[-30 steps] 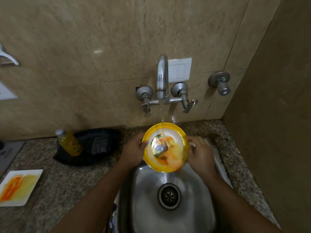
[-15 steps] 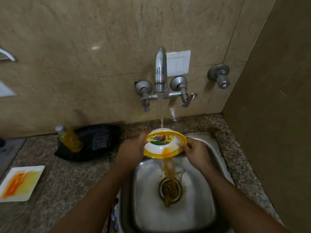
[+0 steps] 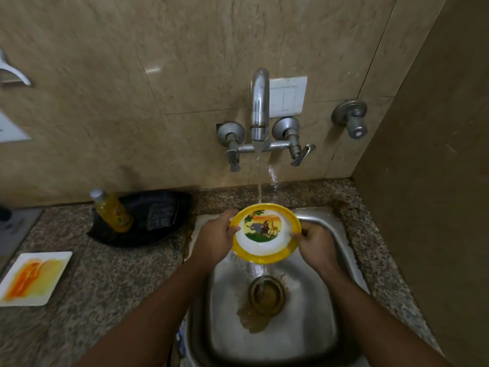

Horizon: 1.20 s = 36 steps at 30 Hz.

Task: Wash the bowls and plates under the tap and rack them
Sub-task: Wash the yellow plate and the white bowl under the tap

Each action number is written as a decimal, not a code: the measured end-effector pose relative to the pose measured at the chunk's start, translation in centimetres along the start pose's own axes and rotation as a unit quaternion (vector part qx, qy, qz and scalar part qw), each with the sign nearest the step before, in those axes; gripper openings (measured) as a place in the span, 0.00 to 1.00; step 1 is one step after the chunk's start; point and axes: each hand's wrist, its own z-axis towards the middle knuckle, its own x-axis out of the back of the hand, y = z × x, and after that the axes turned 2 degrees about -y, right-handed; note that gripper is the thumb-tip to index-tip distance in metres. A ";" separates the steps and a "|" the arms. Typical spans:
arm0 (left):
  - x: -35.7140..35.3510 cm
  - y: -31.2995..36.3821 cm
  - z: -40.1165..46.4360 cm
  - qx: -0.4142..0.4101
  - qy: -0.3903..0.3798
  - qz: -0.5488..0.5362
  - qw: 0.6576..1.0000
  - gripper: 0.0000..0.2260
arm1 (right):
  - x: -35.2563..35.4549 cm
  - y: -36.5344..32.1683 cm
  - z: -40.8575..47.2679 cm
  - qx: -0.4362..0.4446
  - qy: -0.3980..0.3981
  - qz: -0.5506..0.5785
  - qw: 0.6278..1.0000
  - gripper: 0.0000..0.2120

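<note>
A yellow-rimmed white bowl [image 3: 264, 234] with a cartoon animal picture inside is held over the steel sink [image 3: 317, 327], tilted toward me. My left hand [image 3: 214, 237] grips its left rim and my right hand [image 3: 316, 242] grips its right rim. Water runs from the tap [image 3: 259, 107] onto the bowl's far edge and spills off its near edge into the sink. Brownish water pools round the drain [image 3: 266, 294]. A white square plate [image 3: 34, 278] smeared with orange sauce lies on the counter at far left.
A black tray [image 3: 158, 215] holding a yellow bottle [image 3: 112, 210] and a scrub pad sits on the speckled counter left of the sink. A separate valve [image 3: 352, 119] sticks out of the wall at right. A brown side wall stands close on the right.
The orange sauce has been rinsed out of the bowl and poured into the sink. The bowl went from face-up to tipped, and now shows its clean inside with the picture.
</note>
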 end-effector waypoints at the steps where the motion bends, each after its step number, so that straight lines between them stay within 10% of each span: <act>1: -0.4 0.0 0.6 0.021 -0.002 -0.064 0.998 0.15 | 0.1 0.3 0.2 -0.021 0.000 0.025 0.999 0.02; 9: -2.7 2.0 2.4 0.260 -0.137 -0.426 0.856 0.17 | 1.2 0.3 -1.0 -0.235 -0.126 0.315 0.911 0.05; 20: -1.3 2.8 4.6 0.270 -0.119 -0.382 0.876 0.10 | 1.3 -0.4 -0.8 -0.217 -0.190 0.251 0.924 0.09; 29: 3.9 2.1 4.1 0.232 -0.086 -0.397 0.884 0.05 | -1.2 -3.0 -0.2 -0.231 -0.255 0.431 0.834 0.07; 36: 5.5 0.6 3.3 0.214 -0.083 -0.372 0.899 0.10 | -3.0 -4.1 0.1 -0.210 -0.293 0.402 0.842 0.09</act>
